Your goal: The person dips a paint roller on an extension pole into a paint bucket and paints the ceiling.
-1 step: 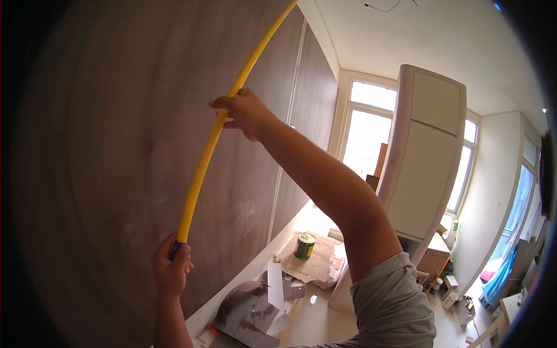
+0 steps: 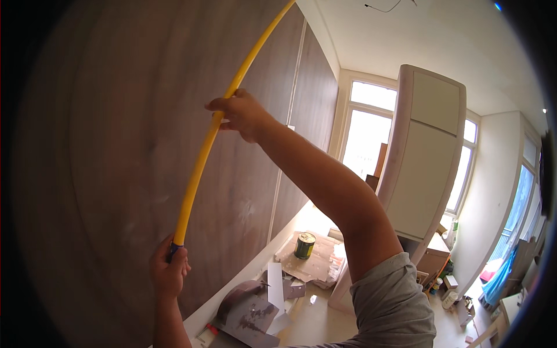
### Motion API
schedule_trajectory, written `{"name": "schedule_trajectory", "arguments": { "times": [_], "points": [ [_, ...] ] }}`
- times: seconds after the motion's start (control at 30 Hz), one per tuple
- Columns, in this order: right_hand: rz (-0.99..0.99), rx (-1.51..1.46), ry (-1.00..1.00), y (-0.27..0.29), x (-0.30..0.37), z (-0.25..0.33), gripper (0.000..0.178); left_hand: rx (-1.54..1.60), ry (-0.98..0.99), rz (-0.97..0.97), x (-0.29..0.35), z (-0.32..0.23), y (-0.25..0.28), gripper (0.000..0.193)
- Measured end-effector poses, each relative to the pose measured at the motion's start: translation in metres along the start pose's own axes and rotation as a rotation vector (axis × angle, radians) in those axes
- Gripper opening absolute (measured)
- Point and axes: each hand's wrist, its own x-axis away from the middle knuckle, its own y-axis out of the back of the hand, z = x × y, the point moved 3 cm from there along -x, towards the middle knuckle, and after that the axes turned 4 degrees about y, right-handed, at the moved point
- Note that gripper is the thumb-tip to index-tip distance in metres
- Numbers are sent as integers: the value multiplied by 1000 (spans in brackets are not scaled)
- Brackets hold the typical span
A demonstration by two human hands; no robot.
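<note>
A long yellow strip, which looks like the blade of a tape measure (image 2: 199,168), rises along the brown wood-grain panel (image 2: 156,127) and runs out of view at the top. My left hand (image 2: 169,268) is closed around the dark blue piece at its lower end, mostly hidden by the fingers. Higher up, my right hand (image 2: 242,115) grips the yellow blade between thumb and fingers, its arm reaching across from the right. Whether the blade touches the panel I cannot tell.
Below stand a green can (image 2: 304,245) on a cardboard sheet (image 2: 288,259) and several grey and white sheet pieces (image 2: 249,310). A tall cream cabinet (image 2: 426,156) rises to the right of my arm. Clutter lines the floor at far right, near a blue cloth (image 2: 500,281).
The yellow blade has shifted slightly to the left, and both my hands have moved left with it. Their grips look the same.
</note>
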Motion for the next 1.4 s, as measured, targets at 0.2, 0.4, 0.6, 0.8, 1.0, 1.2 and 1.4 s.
{"name": "schedule_trajectory", "arguments": {
  "times": [0.2,0.4,0.6,0.8,1.0,1.2,1.4],
  "points": [
    [142,32,9,-57,40,33,63,-33,-35,-54,44,-6,60,41],
    [245,33,13,-96,73,60,72,-17,19,-101,87,-36,100,43],
    [227,-22,17,-88,72,79,70,-94,29,-59,90,-76,93,45],
    [178,-74,33,-47,42,74,55,-92,26,-21,54,-93,45,43],
    [-15,-82,23,3,4,58,50,-104,32,-5,7,-91,-5,41],
    [-84,-118,48,50,-25,35,47,-136,-15,20,-36,-78,-51,38],
    [-208,-121,42,82,-48,8,45,-157,-21,35,-67,-61,-83,36]
  ]
}}
